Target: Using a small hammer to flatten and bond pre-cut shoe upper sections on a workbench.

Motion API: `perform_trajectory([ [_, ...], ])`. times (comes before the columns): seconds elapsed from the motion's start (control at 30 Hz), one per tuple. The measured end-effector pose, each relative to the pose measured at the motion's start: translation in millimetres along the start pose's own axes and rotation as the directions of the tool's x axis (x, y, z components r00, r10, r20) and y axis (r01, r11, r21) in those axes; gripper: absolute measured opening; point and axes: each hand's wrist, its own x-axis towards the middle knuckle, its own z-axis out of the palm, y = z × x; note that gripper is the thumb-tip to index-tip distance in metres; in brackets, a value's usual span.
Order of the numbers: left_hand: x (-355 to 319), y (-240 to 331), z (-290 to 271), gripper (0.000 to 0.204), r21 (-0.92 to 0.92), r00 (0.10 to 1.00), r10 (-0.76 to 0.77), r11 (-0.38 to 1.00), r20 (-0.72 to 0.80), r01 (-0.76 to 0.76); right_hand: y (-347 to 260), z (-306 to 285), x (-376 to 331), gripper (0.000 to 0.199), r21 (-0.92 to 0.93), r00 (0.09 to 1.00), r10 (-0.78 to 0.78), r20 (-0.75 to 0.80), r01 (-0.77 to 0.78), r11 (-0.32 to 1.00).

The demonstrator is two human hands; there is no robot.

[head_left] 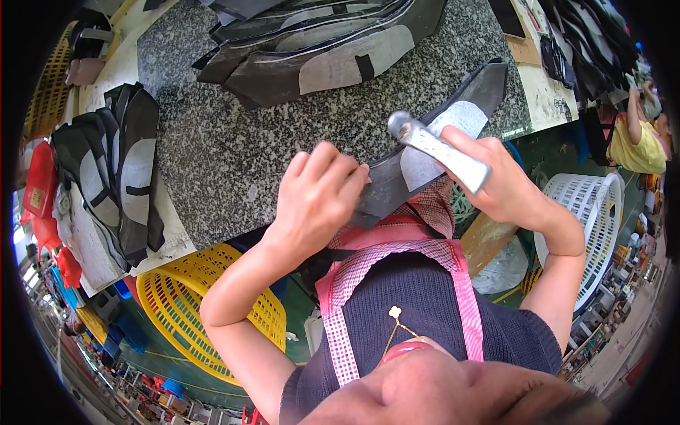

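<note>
My left hand (315, 198) pinches the near end of a long dark grey cut piece (453, 113) with a pale lining patch, pressing it against the edge of the speckled granite slab (234, 149). My right hand (496, 180) grips the silver handle of a metal hammer (432, 145). The hammer's head hangs just above the piece, close to my left fingers. The piece stretches away to the upper right across the slab.
A pile of similar grey and black cut pieces (319, 42) lies at the slab's far side, another stack (117, 170) on the left. A yellow basket (188, 304) stands below left, a white basket (602, 212) at right. A person in yellow (637, 138) works far right.
</note>
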Motion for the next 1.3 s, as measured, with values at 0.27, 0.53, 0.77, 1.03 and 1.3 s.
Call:
perform_trajectory([
  [0.27,-13,-7,-1,0.017,-0.119,0.953,-0.286,0.954,-0.102,0.274,-1,21,-1,0.012,0.006,0.990,-0.127,0.057,0.127,0.992],
  [0.53,-22,13,13,0.017,-0.087,0.939,-0.270,0.963,-0.215,0.257,-4,13,-1,0.018,-0.077,0.910,-0.380,-0.164,0.372,0.925],
  [0.77,-26,23,15,0.018,0.321,0.991,-0.001,0.946,-0.134,0.045,-9,12,6,0.013,0.055,0.967,-0.248,-0.052,0.251,0.967],
  [1.03,-27,25,15,0.024,0.393,0.996,0.061,0.919,-0.061,-0.032,-1,18,15,0.017,0.023,0.965,-0.261,0.024,0.261,0.965],
  [1.3,-27,52,39,0.036,0.260,0.999,0.049,0.964,0.018,-0.052,-2,16,22,0.017,-0.041,0.958,-0.280,0.058,0.282,0.958],
])
